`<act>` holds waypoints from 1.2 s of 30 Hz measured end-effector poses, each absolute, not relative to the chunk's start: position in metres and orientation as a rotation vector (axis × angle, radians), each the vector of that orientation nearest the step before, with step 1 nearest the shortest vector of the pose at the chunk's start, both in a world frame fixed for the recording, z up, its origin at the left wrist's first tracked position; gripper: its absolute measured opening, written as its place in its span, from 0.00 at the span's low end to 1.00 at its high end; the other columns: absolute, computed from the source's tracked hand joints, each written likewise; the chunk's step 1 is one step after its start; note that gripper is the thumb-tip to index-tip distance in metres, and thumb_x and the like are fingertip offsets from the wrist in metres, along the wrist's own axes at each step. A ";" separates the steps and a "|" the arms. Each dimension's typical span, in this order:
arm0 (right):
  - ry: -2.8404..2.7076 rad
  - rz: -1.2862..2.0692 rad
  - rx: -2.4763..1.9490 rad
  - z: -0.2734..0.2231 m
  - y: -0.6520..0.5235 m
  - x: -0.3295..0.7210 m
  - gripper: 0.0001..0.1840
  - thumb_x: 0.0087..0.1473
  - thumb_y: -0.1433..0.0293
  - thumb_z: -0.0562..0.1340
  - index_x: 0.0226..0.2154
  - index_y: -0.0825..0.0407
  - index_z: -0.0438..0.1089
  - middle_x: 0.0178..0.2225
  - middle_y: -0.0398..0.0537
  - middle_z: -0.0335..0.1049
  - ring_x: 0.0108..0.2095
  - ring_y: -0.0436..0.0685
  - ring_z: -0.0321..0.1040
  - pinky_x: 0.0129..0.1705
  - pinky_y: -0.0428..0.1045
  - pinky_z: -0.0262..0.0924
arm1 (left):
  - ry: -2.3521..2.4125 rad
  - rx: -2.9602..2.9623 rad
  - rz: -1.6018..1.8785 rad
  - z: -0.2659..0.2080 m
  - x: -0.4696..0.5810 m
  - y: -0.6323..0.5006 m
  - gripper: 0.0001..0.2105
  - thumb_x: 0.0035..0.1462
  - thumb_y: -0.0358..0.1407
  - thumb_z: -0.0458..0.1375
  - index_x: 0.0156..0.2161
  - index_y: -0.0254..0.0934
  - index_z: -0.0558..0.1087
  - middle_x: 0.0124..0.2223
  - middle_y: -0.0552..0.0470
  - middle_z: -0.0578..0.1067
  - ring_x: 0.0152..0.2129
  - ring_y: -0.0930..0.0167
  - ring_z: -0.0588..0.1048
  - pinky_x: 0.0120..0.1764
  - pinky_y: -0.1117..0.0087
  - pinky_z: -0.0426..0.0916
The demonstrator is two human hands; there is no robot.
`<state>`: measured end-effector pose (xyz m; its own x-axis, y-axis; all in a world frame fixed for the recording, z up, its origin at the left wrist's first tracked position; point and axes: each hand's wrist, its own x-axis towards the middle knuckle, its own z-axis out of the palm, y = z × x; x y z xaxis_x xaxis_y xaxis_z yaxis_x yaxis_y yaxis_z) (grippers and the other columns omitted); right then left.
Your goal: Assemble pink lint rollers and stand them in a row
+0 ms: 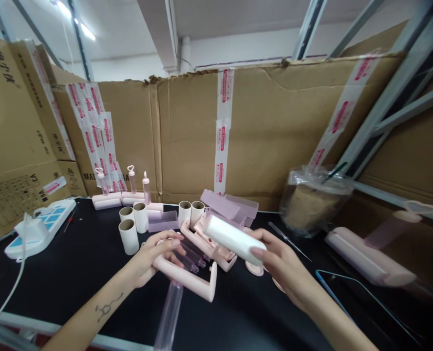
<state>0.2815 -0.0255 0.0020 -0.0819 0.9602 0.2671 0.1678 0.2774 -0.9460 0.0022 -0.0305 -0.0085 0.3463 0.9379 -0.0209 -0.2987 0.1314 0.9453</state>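
Presently, left hand (pixel 149 256): fingers bent in a loose curl, gripping one end of the pink frame (pixel 187 280), thumb and fingertips well short of a fist.
Right hand (pixel 282 263): clasping the near end of the white roll (pixel 234 239), thumb across its side; the fingers beneath are partly hidden, so their full spread I cannot tell.
Pink frame: low over the black table (pixel 103 302), its bent end pointing up at the right.
White roll: tilted, far end higher, in front of the pale purple box (pixel 231 207).
Clear tube (pixel 168 317): runs down from below the pink frame; whether they are joined I cannot tell.
Pink parts (pixel 225 256): heaped between the hands, beyond the pink frame.
White cylinder (pixel 128 239): upright, beyond the left hand.
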 end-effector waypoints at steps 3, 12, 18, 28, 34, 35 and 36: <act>-1.730 0.845 -1.147 -0.006 -0.047 0.298 0.16 0.42 0.59 0.66 0.34 0.50 0.69 0.34 0.49 0.70 0.35 0.60 0.68 0.35 0.49 0.64 | 0.755 1.079 1.033 -0.007 0.002 -0.031 0.16 0.53 0.42 0.59 0.41 0.32 0.69 0.29 0.50 0.73 0.19 0.73 0.74 0.23 0.76 0.66; -1.787 0.574 -1.234 -0.048 -0.061 0.311 0.16 0.46 0.61 0.63 0.39 0.49 0.71 0.40 0.52 0.73 0.40 0.61 0.71 0.41 0.49 0.67 | 0.927 1.548 0.665 -0.006 -0.005 -0.020 0.14 0.52 0.45 0.58 0.33 0.35 0.64 0.23 0.58 0.68 0.15 0.74 0.72 0.19 0.76 0.64; -1.686 0.611 -1.212 -0.053 -0.060 0.316 0.15 0.47 0.62 0.62 0.39 0.48 0.72 0.40 0.51 0.75 0.39 0.59 0.72 0.38 0.45 0.68 | 1.013 1.976 0.412 0.004 -0.016 -0.011 0.16 0.54 0.46 0.55 0.26 0.35 0.64 0.22 0.59 0.65 0.19 0.77 0.64 0.24 0.77 0.59; -1.587 0.621 -1.170 -0.048 -0.064 0.308 0.13 0.42 0.63 0.64 0.34 0.47 0.74 0.31 0.47 0.76 0.30 0.57 0.73 0.29 0.43 0.67 | 0.924 2.295 0.409 -0.008 -0.021 0.011 0.19 0.59 0.47 0.49 0.22 0.36 0.58 0.26 0.57 0.60 0.24 0.75 0.61 0.31 0.74 0.59; -1.579 0.681 -1.209 -0.054 -0.066 0.311 0.14 0.45 0.62 0.63 0.36 0.47 0.74 0.38 0.49 0.75 0.36 0.59 0.73 0.35 0.45 0.68 | 0.918 2.390 0.534 -0.015 -0.014 0.021 0.19 0.60 0.45 0.48 0.22 0.36 0.61 0.28 0.55 0.61 0.30 0.72 0.63 0.39 0.71 0.59; -1.579 0.683 -1.210 -0.054 -0.066 0.311 0.14 0.45 0.62 0.64 0.36 0.47 0.74 0.38 0.48 0.75 0.37 0.59 0.73 0.36 0.45 0.68 | 0.920 2.395 0.548 -0.017 -0.015 0.022 0.18 0.60 0.45 0.48 0.23 0.36 0.62 0.28 0.55 0.62 0.31 0.71 0.64 0.39 0.71 0.59; -1.579 0.683 -1.210 -0.054 -0.065 0.311 0.14 0.45 0.62 0.64 0.37 0.47 0.74 0.38 0.48 0.75 0.37 0.59 0.73 0.36 0.44 0.68 | 0.924 2.396 0.560 -0.018 -0.016 0.024 0.17 0.60 0.45 0.48 0.24 0.36 0.64 0.29 0.54 0.64 0.32 0.71 0.64 0.40 0.70 0.60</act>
<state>0.3112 -0.0652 -0.0542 -0.0083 0.9308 0.3654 0.3711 0.3422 -0.8632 -0.0161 0.0240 -0.0180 0.6840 0.7041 0.1908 0.4948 -0.6400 0.5878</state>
